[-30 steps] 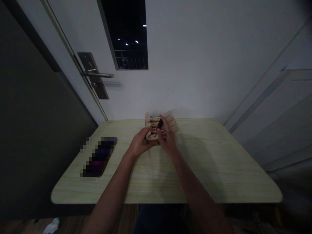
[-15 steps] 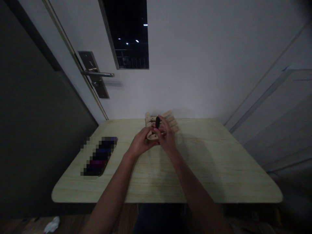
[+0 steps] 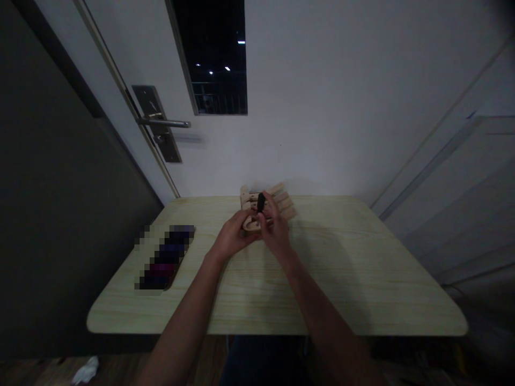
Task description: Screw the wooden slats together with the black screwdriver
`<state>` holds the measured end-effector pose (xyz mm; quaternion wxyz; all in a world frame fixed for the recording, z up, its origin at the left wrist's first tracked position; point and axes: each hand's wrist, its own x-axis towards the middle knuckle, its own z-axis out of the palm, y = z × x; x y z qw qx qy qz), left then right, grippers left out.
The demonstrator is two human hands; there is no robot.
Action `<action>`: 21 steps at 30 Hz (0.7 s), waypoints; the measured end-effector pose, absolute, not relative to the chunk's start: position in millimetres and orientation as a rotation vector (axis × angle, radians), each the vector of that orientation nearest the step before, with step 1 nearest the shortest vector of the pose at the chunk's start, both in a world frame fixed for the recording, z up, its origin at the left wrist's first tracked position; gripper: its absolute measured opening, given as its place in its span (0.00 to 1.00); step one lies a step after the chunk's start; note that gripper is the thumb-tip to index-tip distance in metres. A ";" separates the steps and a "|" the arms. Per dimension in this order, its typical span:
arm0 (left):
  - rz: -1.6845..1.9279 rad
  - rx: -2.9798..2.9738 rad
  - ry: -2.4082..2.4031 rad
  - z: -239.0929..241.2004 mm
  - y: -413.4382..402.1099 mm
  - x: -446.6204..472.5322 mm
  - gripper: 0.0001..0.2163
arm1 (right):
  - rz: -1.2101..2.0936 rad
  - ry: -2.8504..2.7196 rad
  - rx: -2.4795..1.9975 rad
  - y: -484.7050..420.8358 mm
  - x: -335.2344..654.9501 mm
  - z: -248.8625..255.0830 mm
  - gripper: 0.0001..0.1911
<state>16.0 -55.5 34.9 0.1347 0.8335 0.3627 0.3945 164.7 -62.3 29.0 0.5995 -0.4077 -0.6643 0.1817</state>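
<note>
My left hand is closed on the near left edge of a pale wooden assembly, its thumb on top and fingers underneath. Several finger-like slats fan out from the assembly to the far right, and a rounded loop shows at its near end. In my right hand, pinched between thumb and fingertips, stands a short black-handled screwdriver. It is held roughly upright, its lower end pointing down at the wooden piece. My fingers hide part of the assembly, and I cannot tell whether the tip sits in a screw.
A pale wood-grain table carries everything. On its left lies a dark, pixelated phone-like object. Behind the table stands a white door with a metal handle and a dark window. Crumpled white tissue lies on the floor.
The view has shifted very slightly. My right thumb and fingers have moved a little around the black handle; my left hand keeps its hold on the wooden assembly.
</note>
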 end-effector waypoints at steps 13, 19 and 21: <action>1.172 2.414 1.042 31.4 -53.7 15.5 0.25 | 0.355 -1.409 -1.009 -60.4 162.9 29.8 0.26; 1.148 2.395 1.033 34.4 -55.0 15.9 0.23 | 0.446 -1.456 -0.906 -64.8 165.2 33.7 0.24; 1.155 2.393 1.038 35.2 -55.6 16.3 0.23 | 0.502 -1.451 -0.895 -65.0 164.7 34.7 0.23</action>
